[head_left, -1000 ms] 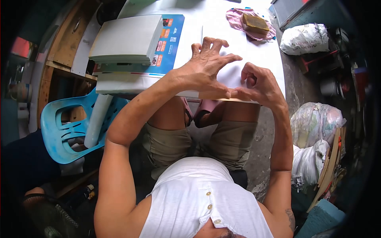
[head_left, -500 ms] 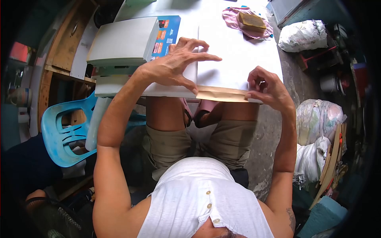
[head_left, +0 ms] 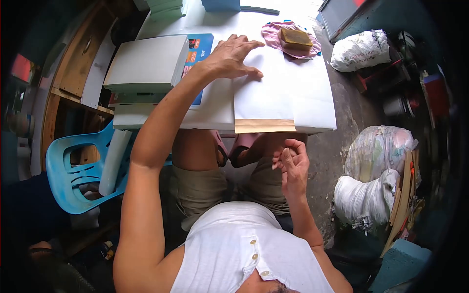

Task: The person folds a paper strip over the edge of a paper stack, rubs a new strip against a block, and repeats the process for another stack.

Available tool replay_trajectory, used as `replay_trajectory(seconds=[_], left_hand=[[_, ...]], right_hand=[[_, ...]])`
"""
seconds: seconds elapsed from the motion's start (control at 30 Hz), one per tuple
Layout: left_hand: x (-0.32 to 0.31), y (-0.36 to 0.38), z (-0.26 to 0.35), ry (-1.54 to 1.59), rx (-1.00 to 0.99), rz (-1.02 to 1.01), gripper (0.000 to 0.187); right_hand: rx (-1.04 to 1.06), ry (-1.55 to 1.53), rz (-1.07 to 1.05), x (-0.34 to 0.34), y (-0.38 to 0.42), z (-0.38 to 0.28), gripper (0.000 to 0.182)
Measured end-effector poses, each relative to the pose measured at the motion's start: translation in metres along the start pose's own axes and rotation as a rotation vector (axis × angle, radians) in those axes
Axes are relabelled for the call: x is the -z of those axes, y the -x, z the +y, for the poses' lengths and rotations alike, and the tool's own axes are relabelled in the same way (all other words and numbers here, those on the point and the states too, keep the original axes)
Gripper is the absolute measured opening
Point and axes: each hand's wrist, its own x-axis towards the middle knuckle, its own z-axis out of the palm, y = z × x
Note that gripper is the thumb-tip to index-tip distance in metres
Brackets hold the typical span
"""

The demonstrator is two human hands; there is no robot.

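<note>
A white sheet lies on the table, with a tan paper strip along its near edge, slightly over the table's edge. My left hand rests on the sheet's upper left part, fingers spread and thumb pointing right, holding nothing. Away from the sheet, my right hand hangs over my lap just below the table edge. Its fingers are curled in, and whatever may be inside them is hidden. Beyond my left hand, a brown block sits on a pink cloth.
A thick stack of white paper stands at the table's left, beside a blue printed sheet. Farther back are a blue block and green pieces. A blue plastic chair is at left; sacks lie right.
My right hand has left the strip's right end and come down toward my lap. My left hand has slid up the sheet, away from the strip. The camera view has shifted slightly.
</note>
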Motion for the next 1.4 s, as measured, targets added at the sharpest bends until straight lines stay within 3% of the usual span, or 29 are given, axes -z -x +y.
replay_trajectory(seconds=[0.03, 0.17, 0.3, 0.4, 0.43, 0.53, 0.67, 0.73, 0.87, 0.9, 0.93, 1.03, 1.2, 1.27, 1.33, 1.4], left_hand=[[0.007, 0.010, 0.010, -0.042, 0.046, -0.028, 0.086], [0.028, 0.054, 0.056, -0.266, 0.183, -0.056, 0.077], [0.033, 0.095, 0.088, -0.335, 0.390, -0.104, 0.071], [0.028, 0.117, 0.100, -0.446, 0.427, 0.038, 0.072], [0.024, 0.121, 0.101, -0.512, 0.352, 0.238, 0.070], [0.026, 0.114, 0.102, -0.293, 0.061, 0.467, 0.070], [0.035, 0.083, 0.119, 0.380, -0.370, 0.348, 0.080], [0.041, 0.067, 0.126, 0.461, -0.448, 0.326, 0.086], [0.063, 0.055, 0.122, 0.559, -0.402, 0.266, 0.050], [0.069, 0.058, 0.118, 0.699, -0.401, 0.307, 0.032], [0.083, 0.065, 0.115, 0.793, -0.303, 0.157, 0.032], [0.092, 0.080, 0.101, 0.817, -0.253, 0.064, 0.034], [0.103, 0.088, 0.090, 0.862, -0.206, 0.169, 0.031], [0.116, 0.077, 0.083, 0.773, -0.266, 0.276, 0.029], [0.138, 0.060, 0.077, 0.521, -0.298, 0.479, 0.025], [0.159, 0.043, 0.073, 0.479, -0.358, 0.649, 0.023]], right_hand=[[-0.048, -0.089, -0.057, 0.004, 0.002, 0.002, 0.054], [0.096, -0.071, 0.026, -0.003, -0.003, -0.010, 0.071], [0.180, -0.092, 0.125, -0.006, -0.011, -0.022, 0.073], [0.183, -0.020, 0.196, -0.001, -0.014, -0.023, 0.073], [0.195, -0.019, 0.213, -0.001, -0.015, -0.024, 0.072], [0.265, 0.018, 0.216, -0.003, -0.013, -0.024, 0.072], [0.458, 0.178, 0.155, -0.015, -0.003, -0.045, 0.076], [0.546, 0.260, 0.129, -0.018, 0.001, -0.058, 0.077], [0.651, 0.331, -0.039, -0.014, -0.001, -0.083, 0.076], [0.665, 0.366, -0.053, -0.012, -0.003, -0.087, 0.073], [0.678, 0.390, -0.075, -0.013, -0.004, -0.092, 0.072], [0.719, 0.503, -0.158, -0.020, -0.009, -0.113, 0.069], [0.781, 0.683, -0.237, -0.036, -0.033, -0.157, 0.062], [0.858, 0.797, -0.249, -0.049, -0.051, -0.183, 0.059], [1.023, 0.867, -0.216, -0.065, -0.075, -0.208, 0.056], [1.273, 0.853, -0.260, -0.081, -0.099, -0.231, 0.053]])
